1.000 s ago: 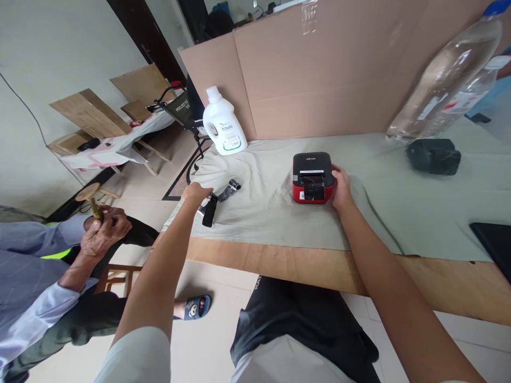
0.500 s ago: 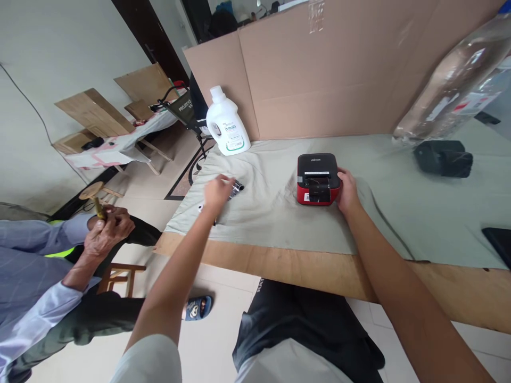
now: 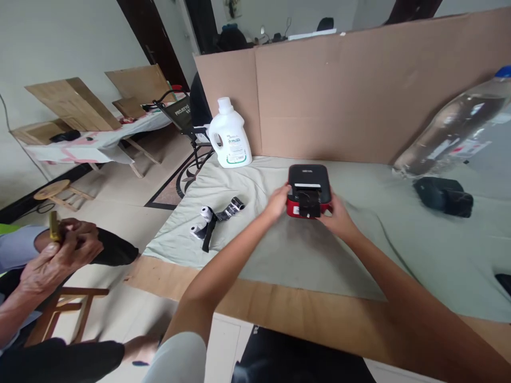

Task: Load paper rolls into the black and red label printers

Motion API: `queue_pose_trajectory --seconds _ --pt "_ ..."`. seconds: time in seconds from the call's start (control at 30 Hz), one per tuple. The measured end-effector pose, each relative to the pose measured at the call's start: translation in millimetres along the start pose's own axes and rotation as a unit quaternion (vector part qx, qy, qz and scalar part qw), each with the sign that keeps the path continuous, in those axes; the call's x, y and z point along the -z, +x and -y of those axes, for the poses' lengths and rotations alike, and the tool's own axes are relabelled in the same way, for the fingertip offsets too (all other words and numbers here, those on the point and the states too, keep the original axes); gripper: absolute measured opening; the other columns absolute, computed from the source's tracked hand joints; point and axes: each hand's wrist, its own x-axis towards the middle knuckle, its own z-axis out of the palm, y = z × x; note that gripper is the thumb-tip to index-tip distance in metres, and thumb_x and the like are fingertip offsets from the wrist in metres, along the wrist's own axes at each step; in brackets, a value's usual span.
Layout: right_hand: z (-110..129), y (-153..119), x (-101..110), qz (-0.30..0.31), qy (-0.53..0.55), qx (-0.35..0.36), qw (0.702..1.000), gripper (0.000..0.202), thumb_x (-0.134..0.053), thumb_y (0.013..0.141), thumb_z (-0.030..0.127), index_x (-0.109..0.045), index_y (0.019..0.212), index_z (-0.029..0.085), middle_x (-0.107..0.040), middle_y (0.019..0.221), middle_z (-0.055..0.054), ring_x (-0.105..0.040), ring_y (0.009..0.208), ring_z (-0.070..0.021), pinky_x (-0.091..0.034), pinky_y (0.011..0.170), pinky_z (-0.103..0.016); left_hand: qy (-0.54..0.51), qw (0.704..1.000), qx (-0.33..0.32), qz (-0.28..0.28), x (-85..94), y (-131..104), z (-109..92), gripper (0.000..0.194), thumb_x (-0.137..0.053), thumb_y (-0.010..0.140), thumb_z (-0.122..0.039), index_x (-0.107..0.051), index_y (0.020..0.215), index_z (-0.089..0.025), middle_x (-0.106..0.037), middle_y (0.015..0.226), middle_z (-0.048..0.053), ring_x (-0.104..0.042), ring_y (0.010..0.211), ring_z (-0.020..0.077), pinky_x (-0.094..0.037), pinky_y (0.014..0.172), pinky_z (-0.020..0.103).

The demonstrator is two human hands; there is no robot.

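Observation:
A small black-and-red label printer (image 3: pixel 308 176) sits on the cloth-covered table, a strip of black labels hanging from its front slot. My left hand (image 3: pixel 278 203) is closed against its left side. On the opposite side, my right hand (image 3: pixel 338 217) grips the lower right edge, with the fingertips partly hidden behind the casing. Left of my hands lie two small label rolls (image 3: pixel 206 213), with dark printed strips (image 3: pixel 230 209) trailing from them on the cloth.
A white detergent jug (image 3: pixel 232 139) stands at the back left before a cardboard screen (image 3: pixel 319 101). To the right are a large clear bottle (image 3: pixel 451 125) and a black device (image 3: pixel 443 197). Another person's hands (image 3: pixel 64 250) hold a yellowish object at far left.
My left hand has left the label rolls and moved right to the printer's left side. My right hand stays on the printer. The camera view has shifted.

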Motion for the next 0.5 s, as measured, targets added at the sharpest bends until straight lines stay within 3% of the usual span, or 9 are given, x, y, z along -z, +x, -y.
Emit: queue_pose_trajectory --seconds 0.1,0.17,0.27,0.37,0.5 --pt "9 57 -69 0.025 0.004 0.048 0.999 0.085 -0.093 0.064 0.024 -0.063 0.143 0.031 -0.073 0.133 -0.006 -0.070 0.118 -0.0321 -0.050 0.117 -0.055 0.009 0.996 -0.009 -0.091 57.5 25 -43 0.034 -0.061 0.092 -0.048 -0.073 0.102 -0.018 -0.081 0.100 0.008 -0.077 0.101 0.0267 -0.060 0.098 0.040" --pt "7 93 -117 0.062 0.022 0.062 0.996 0.079 -0.091 0.067 0.026 -0.064 0.141 0.030 -0.073 0.133 -0.006 -0.069 0.119 -0.0332 -0.051 0.115 -0.054 0.022 0.989 -0.019 -0.148 97.3 41 -67 0.033 -0.060 0.093 -0.048 -0.070 0.100 -0.018 -0.078 0.089 0.005 -0.076 0.087 0.0237 -0.061 0.088 0.037" --pt "-8 131 -177 0.100 0.047 0.045 0.993 0.084 -0.091 0.066 0.027 -0.061 0.144 0.029 -0.075 0.129 -0.006 -0.070 0.118 -0.0356 -0.052 0.113 -0.058 0.051 0.977 -0.014 -0.209 148.1 60 -88 0.026 -0.062 0.092 -0.043 -0.066 0.099 -0.019 -0.074 0.079 0.003 -0.071 0.073 0.0195 -0.060 0.078 0.032" --pt "-30 148 -214 0.109 0.038 0.027 0.993 0.091 -0.092 0.065 0.028 -0.056 0.149 0.029 -0.073 0.133 -0.007 -0.066 0.124 -0.0380 -0.047 0.117 -0.061 0.078 0.970 0.012 -0.230 182.2 70 -87 0.023 -0.060 0.091 -0.041 -0.064 0.095 -0.019 -0.070 0.074 0.002 -0.067 0.065 0.0176 -0.059 0.072 0.030" --pt "-51 155 -233 0.127 0.046 0.039 0.990 0.093 -0.093 0.065 0.029 -0.055 0.150 0.029 -0.070 0.140 -0.006 -0.060 0.134 -0.0390 -0.042 0.123 -0.063 0.138 0.962 0.022 -0.235 202.4 80 -72 0.024 -0.054 0.092 -0.042 -0.064 0.092 -0.020 -0.070 0.072 0.004 -0.067 0.065 0.0192 -0.059 0.069 0.031"
